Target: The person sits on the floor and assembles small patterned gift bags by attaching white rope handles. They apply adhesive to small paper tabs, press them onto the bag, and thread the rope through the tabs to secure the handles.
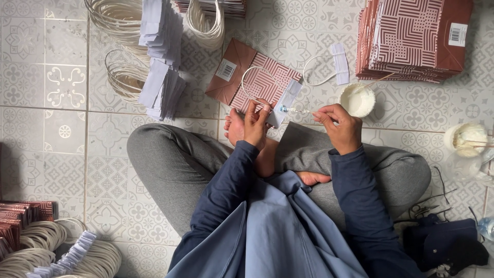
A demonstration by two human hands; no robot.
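While the fingers (260, 107) of the left hand (256, 123) pinch a white paper strip (284, 101) with a cord handle loop (252, 82) fixed to it, the right hand (340, 123) closes its fingertips on a thin stick (298, 110) whose tip meets the strip at the centre of the frame. The person sits cross-legged on a patterned tile floor (51, 92), bare feet tucked under the work.

Just above the hands a flattened brown paper bag (242, 69) with a red-and-white geometric face lies with no handle fitted to it. Beside it, to the right, a second looped handle with its strip (329, 67) waits on the tiles, and a small round white cup (357, 99) of what looks like white paste stands near the right hand. Another cup (465, 138) holding a stick sits at the right edge.

Judged from the piles, much of the job remains: a thick stack of the same folded bags (411, 38) fills the upper right, none showing a handle from this angle. Bundles of cord loops with white strips (149, 62) crowd the upper left, with more loops (51, 252) and a further pile of bags (20, 216) at the lower left. Whether any of those bags is finished cannot be told.

Scissors (424, 208) and a dark cloth bundle (445, 242) lie at the lower right.
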